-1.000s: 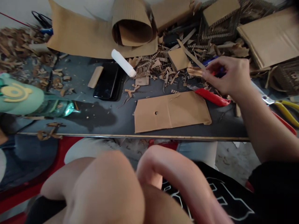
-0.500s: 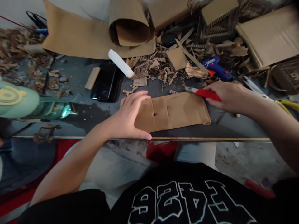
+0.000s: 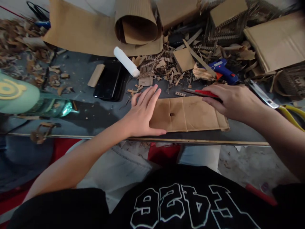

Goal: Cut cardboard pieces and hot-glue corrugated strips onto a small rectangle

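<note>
A flat strip of brown cardboard (image 3: 197,116) lies along the front of the dark table, with a small hole in its left part and a crease beside the hole. My left hand (image 3: 144,116) rests over the strip's left end, fingers stretched and thumb apart along the front edge. In my right hand (image 3: 228,98) is a red-handled utility knife (image 3: 209,93), gripped with the fingers wrapped round it. Its blade points left, just beyond the strip's back edge; whether the blade touches anything I cannot tell.
Behind lie cardboard scraps (image 3: 176,74), a blue glue gun (image 3: 224,70), a white tube (image 3: 126,61) and a black phone (image 3: 107,81). Yellow-handled scissors (image 3: 287,111) lie at right. A green bottle (image 3: 57,106) is at left. A rolled corrugated sheet (image 3: 137,24) stands at the back.
The cardboard strip has slid to the right together with my left hand. The knife in my right hand has turned, its blade now seen more edge-on.
</note>
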The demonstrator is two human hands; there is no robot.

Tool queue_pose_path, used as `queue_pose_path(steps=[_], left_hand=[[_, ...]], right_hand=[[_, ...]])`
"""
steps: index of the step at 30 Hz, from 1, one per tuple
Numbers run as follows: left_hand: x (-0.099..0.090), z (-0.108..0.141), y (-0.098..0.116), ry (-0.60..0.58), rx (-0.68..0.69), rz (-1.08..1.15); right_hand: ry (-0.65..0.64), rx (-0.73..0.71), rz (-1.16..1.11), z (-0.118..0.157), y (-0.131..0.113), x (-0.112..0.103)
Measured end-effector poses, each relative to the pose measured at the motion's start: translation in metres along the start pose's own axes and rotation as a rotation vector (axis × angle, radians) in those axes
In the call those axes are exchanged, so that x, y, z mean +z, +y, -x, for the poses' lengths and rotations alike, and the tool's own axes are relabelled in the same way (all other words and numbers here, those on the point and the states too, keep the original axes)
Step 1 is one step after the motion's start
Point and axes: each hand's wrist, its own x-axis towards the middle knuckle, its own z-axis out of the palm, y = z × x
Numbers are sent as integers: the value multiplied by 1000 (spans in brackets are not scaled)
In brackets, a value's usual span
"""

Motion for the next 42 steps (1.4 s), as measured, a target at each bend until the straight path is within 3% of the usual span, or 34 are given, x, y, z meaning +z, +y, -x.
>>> queue_pose_path(steps=[2,4,7,9,11,16,23,30,42], left_hand=[[-2,8,15,127,30,-121],[-1,13,32,176,199,-242],[4,8,54,164,317,-394],[7,-2,64,126,293,-450],[9,-13,69,15,261,-490],[3,-27,70,-185,264,-522],[-3,-40,58,-240,417,-398],[-5,-44,59,-297,415,-347],[-8,-43,58,-320,403,-326]], right_hand=[[-17,-53,9,-10,-5,-2],[-49,-80,14,-24,-11,-4],[-86,-141,21,-47,-27,-7],[-113,-198,17,-60,-39,-8],[-152,-229,21,-68,-49,-9],[-215,-204,49,-73,-59,-11],[-218,-223,59,-73,-65,-6],[-134,-275,70,-68,-61,7],[-186,-303,37,-73,-60,2]])
